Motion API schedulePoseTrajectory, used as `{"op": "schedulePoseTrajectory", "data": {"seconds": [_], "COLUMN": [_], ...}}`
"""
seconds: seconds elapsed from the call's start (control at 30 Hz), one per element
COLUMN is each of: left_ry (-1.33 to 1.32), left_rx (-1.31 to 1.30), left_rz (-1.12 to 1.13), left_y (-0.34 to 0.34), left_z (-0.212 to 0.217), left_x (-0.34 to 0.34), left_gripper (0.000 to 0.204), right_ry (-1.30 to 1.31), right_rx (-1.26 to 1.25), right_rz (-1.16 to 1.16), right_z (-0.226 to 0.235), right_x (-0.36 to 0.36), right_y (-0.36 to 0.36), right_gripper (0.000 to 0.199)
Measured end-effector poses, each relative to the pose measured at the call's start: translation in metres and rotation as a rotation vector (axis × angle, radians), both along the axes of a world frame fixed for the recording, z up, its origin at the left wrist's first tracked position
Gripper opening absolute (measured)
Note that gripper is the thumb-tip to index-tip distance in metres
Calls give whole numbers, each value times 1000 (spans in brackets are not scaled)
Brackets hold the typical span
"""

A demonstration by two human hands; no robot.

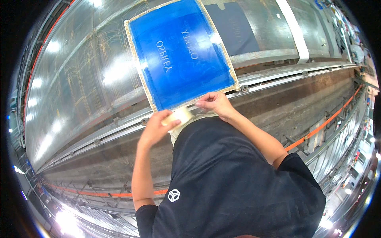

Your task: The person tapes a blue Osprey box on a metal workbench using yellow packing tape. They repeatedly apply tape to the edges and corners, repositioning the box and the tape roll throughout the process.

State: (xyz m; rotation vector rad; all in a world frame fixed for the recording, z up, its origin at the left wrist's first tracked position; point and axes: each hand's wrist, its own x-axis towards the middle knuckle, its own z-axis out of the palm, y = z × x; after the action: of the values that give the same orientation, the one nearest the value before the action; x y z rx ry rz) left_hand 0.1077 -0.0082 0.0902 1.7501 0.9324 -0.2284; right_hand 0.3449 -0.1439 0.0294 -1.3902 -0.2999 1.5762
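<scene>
— What is held in the left hand [155,127]?

— A tape roll [179,115], pale and translucent, is gripped there: the fingers are curled round it and the thumb is laid across its side. The roll is kept just below the near edge of the blue screen [180,53], above the black shirt [234,178].

— And the right hand [215,104]?

— It is closed in a pinch. The fingertips are pressed together at the screen's near edge, just beside the roll, and a short strip of tape [193,108] seems to be drawn between roll and fingers — though the strip itself is hard to make out against the frame.

— How is the screen laid?

— It is set flat on a long shiny table [79,79], turned at a slant, with pale tape seen round its border. White lettering is carried on the blue, not legible as placed. A dark cloth [234,27] is lain just beyond the screen's far right corner, and a white strip [295,27] is stretched across the table further right.

— What else is seen?

— A metal rail [278,77] with bolts is run along the table's near side. Below it, an orange bar [321,125] is fixed along a lower frame — well apart from both hands.
</scene>
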Motion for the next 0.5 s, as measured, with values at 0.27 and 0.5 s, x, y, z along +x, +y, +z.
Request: {"op": "schedulePoseTrajectory", "data": {"seconds": [0.27, 0.5], "left_ry": [393, 146], "left_rx": [234, 265], "left_rz": [-59, 26], "left_y": [67, 56], "left_z": [-19, -28], "left_x": [-79, -64], "left_gripper": [49, 48], "right_ry": [-596, -639], "right_rx": [-189, -185], "right_rz": [-15, -179], "right_z": [-25, -72], "right_x": [138, 154], "right_y": [-38, -45], "right_gripper": [26, 23]}}
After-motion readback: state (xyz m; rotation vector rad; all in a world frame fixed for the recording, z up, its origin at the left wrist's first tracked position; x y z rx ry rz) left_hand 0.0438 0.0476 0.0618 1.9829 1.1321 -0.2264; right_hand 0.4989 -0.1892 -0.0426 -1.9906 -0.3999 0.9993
